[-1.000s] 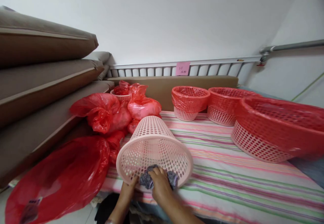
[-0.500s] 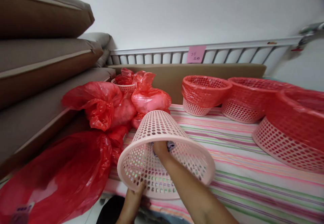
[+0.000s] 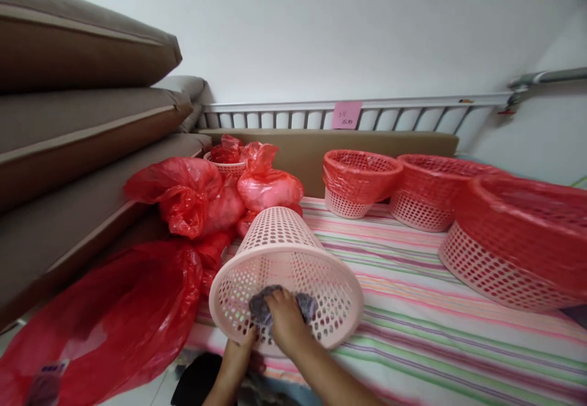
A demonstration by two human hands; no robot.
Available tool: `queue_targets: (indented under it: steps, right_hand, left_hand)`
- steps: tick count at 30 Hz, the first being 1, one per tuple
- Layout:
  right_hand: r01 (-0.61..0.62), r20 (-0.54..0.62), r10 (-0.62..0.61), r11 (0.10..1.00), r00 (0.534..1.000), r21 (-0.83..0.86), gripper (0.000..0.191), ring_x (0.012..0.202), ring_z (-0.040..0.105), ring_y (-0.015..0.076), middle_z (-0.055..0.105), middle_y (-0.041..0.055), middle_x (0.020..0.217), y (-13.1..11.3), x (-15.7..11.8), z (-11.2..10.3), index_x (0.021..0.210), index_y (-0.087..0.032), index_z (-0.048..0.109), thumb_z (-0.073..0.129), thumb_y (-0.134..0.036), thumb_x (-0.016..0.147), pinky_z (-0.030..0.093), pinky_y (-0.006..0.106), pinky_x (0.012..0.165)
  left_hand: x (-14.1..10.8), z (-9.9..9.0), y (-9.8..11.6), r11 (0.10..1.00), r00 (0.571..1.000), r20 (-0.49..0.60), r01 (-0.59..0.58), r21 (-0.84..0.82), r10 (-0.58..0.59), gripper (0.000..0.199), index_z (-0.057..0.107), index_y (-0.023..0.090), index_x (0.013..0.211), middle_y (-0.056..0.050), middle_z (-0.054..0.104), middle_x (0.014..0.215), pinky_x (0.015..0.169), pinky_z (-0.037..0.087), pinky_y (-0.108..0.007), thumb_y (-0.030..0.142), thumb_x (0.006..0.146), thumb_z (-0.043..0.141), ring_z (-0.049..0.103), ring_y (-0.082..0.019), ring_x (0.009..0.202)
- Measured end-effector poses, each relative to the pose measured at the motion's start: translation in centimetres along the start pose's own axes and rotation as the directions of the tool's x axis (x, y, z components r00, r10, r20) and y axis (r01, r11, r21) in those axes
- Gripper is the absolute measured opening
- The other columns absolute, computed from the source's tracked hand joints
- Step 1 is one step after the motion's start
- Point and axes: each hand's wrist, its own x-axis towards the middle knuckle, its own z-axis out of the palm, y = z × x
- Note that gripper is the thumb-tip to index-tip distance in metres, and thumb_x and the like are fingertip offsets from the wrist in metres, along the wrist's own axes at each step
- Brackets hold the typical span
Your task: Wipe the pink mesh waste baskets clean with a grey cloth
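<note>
A pale pink perforated plastic basket (image 3: pixel 288 230) lies on its side, its wide mouth facing me. At the lower left of the rim, my left hand (image 3: pixel 242 346) grips the basket, thumb inside and the other fingers mostly hidden beneath. My right hand (image 3: pixel 285 320) is inside the mouth, closed over a crumpled grey cloth (image 3: pixel 261 306) that presses against the lower inner wall. Parts of the cloth stick out on both sides of the fingers.
Red-lined baskets (image 3: pixel 360 177) stand along the right on a striped sheet (image 3: pixel 389 308). Several stuffed red plastic bags (image 3: pixel 270 187) and a loose red bag (image 3: pixel 114 320) lie left. Stacked cushions (image 3: pixel 82 118) rise at far left; a radiator (image 3: pixel 284 118) runs along the wall.
My right hand has drawn the cloth from deep in the basket toward its mouth, down onto the lower wall. The left hand keeps its hold on the rim. The view has shifted slightly.
</note>
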Motion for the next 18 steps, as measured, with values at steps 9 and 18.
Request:
queue_targets:
  steps: [9,18]
  right_hand:
    - [0.044,0.122,-0.056,0.994,0.991,0.098,0.036,0.108,0.046,0.0240,0.058,0.0070,0.110,-0.8,-5.6,-1.4,0.100,-0.021,0.063,0.049,-0.011,0.068,0.029,0.036,0.097]
    - [-0.163,0.098,0.130,0.774,0.987,0.612,0.033,0.092,0.062,0.0213,0.068,0.0077,0.100,-1.0,-2.0,-4.0,0.105,-0.018,0.063,0.052,-0.021,0.074,0.044,0.031,0.083]
  left_hand:
    - [-0.3,0.0,0.3,0.999,0.999,-0.023,-0.025,0.038,0.026,0.054,0.062,0.015,0.089,-0.017,0.069,0.105,0.101,0.041,-0.045,0.056,0.056,0.066,0.057,-0.036,0.113]
    - [0.5,0.5,2.8,0.997,0.998,-0.024,-0.064,0.048,0.065,0.042,0.064,0.018,0.073,-0.015,0.073,0.096,0.104,0.038,-0.049,0.039,0.039,0.080,0.054,-0.041,0.115]
